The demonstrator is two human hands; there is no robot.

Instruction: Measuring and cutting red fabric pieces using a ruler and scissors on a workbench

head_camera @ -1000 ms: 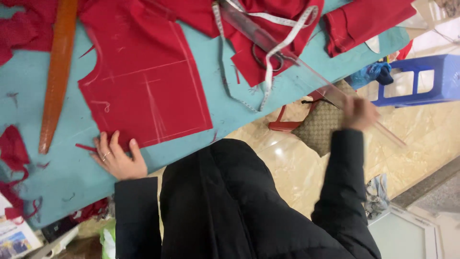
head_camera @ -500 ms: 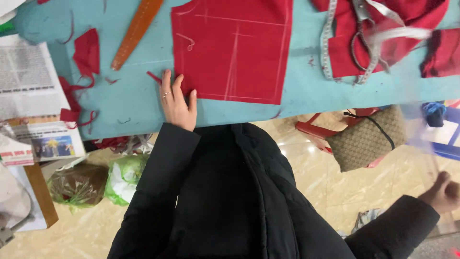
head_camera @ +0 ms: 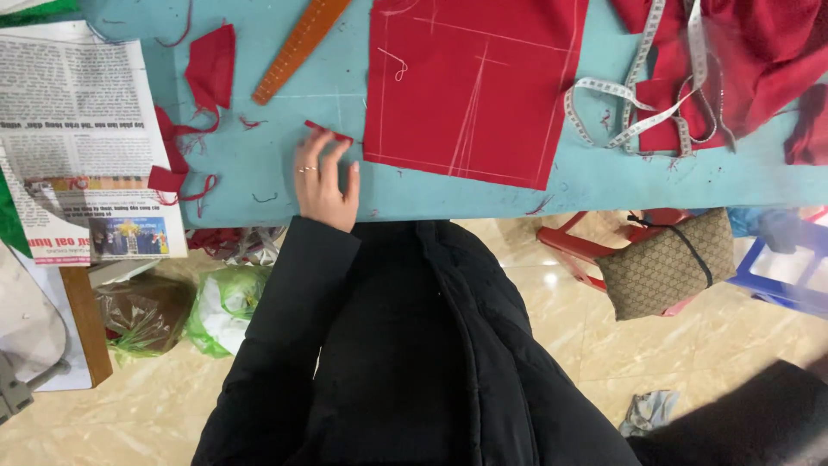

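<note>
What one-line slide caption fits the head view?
Left hand flat on the teal table beside a chalk-marked red fabric panel; right hand out of view.

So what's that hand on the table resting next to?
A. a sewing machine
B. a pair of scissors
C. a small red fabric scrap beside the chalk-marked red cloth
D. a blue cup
C: the left hand lies flat on the teal table, fingertips at a small red scrap, just left of the chalk-marked red cloth.

Right hand out of frame; red cloth panel (head_camera: 473, 86) and orange ruler (head_camera: 297, 49) cut off at the top edge.
</note>
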